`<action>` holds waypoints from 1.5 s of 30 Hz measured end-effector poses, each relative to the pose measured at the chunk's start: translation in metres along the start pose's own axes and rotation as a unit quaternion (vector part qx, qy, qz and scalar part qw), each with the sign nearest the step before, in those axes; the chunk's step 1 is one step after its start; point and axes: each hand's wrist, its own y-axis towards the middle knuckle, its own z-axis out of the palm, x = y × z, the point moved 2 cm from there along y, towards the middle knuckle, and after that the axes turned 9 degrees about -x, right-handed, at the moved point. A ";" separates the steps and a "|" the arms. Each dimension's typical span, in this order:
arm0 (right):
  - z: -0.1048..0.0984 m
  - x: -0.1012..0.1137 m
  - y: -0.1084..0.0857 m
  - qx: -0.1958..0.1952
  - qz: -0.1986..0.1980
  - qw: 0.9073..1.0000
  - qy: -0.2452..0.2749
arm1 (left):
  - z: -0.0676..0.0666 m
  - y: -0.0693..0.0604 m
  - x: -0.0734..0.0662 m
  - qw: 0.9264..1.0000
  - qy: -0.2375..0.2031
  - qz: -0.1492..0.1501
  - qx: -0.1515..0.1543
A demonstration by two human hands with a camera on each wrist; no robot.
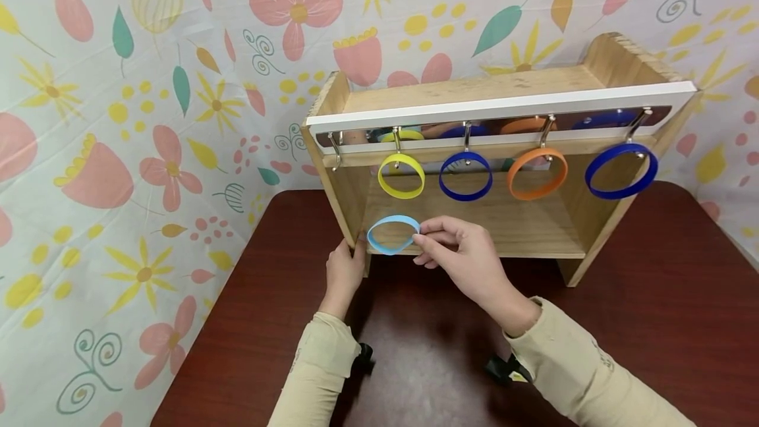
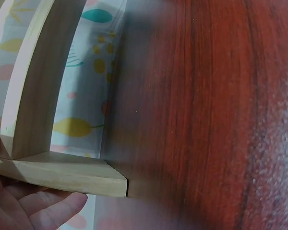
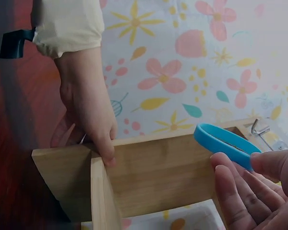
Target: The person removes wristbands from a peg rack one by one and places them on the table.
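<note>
Pinching light-blue band [image 3: 223, 148] with my right hand [image 1: 468, 254], near hanging yellow band [image 1: 402, 195]; my left hand [image 1: 344, 273] grips shelf [image 1: 504, 226] side.

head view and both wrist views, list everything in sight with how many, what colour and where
light blue ring: 1, light blue, pinched in the right grip
yellow ring: 1, yellow, second hook from left
dark blue rings: 2, dark blue, third and fifth hooks
orange ring: 1, orange, fourth hook
hooks: 5, silver, along the rail; leftmost bare
rail: 1, white with reflective strip, shelf front
wooden shelf: 1, light wood, on table
table: 1, red-brown, underneath
backdrop: white, floral print, behind
black pieces: 2, black, at cuffs
sleeves: 2, beige, on arms
left hand: 1, bare, gripping shelf's left side
right hand: 1, bare, before shelf
</note>
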 end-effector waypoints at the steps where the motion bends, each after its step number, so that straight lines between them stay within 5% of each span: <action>1: 0.000 -0.001 0.000 0.001 0.002 1.000 0.000 | 0.000 0.000 0.000 1.000 0.000 0.001 0.000; 45: -0.003 -0.035 -0.010 0.056 0.080 0.995 -0.025 | 0.000 0.000 -0.002 1.000 0.002 -0.009 0.002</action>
